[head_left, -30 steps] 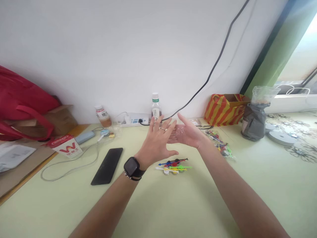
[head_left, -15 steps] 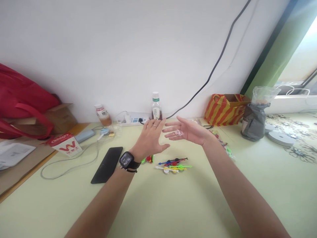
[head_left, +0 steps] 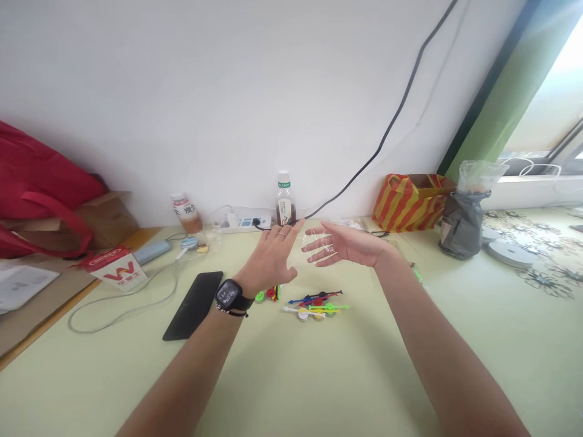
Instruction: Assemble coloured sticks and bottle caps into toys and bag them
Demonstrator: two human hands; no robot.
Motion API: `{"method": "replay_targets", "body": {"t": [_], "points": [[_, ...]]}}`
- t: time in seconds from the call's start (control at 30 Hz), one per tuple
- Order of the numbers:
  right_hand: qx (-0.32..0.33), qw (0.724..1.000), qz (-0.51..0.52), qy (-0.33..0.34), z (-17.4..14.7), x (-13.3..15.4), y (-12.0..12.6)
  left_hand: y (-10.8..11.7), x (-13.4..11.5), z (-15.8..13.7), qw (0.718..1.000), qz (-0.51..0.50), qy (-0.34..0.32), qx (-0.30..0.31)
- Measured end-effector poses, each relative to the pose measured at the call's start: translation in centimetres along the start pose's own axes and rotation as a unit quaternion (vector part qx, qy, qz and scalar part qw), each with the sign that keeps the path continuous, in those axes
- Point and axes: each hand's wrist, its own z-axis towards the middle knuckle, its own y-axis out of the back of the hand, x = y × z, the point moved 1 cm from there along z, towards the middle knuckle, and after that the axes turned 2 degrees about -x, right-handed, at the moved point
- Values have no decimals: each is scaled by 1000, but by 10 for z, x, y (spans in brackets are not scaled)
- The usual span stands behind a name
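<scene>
My left hand (head_left: 272,258), wearing a smartwatch, hovers over the table with its fingers stretched out and thumb apart. Facing it, my right hand (head_left: 348,244) is open, palm turned inward. Shiny clear plastic film (head_left: 324,247) glints across my right fingers; whether it clings to them or hangs loose, I cannot tell. Below the hands lies a cluster of plastic arrow spinners (head_left: 317,305) in blue, black, red, green, yellow and white. Under my left wrist, more small coloured pieces (head_left: 269,295) are partly hidden. My right forearm covers part of another row of coloured pieces (head_left: 417,273).
A black phone (head_left: 194,305) lies left of my left wrist. Against the wall stand a dark drink bottle (head_left: 285,200), an amber bottle (head_left: 187,213) and a power strip (head_left: 248,223). At right are a striped bag (head_left: 403,203), a grey bag (head_left: 462,226) and white discs (head_left: 512,254).
The view has shifted slightly. Both hands stay raised and open, the left thumb a little closer to its palm. The right fingers tilt down a bit and the clear film has changed shape.
</scene>
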Motion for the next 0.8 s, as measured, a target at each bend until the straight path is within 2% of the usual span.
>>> {"method": "replay_targets", "body": {"t": [0.2,0.37,0.43,0.53,0.63,0.7,0.8], "points": [[2,1000,3,12,-4,2,7,5,11,0,1000,-16,25,1],[18,999,14,43,-4,2,12,8,28,-1,985,-147,88,18],[22,997,19,65,-5,2,13,9,32,-1,958,-241,145,45],[43,995,6,91,-5,1,12,13,28,1,891,-398,198,92],[100,989,-21,103,-7,1,5,20,14,5,844,-490,196,96],[130,985,-33,112,-7,1,-3,24,5,7,827,-524,180,93],[135,982,-37,129,-5,2,-12,30,-6,9,815,-553,140,101]]}}
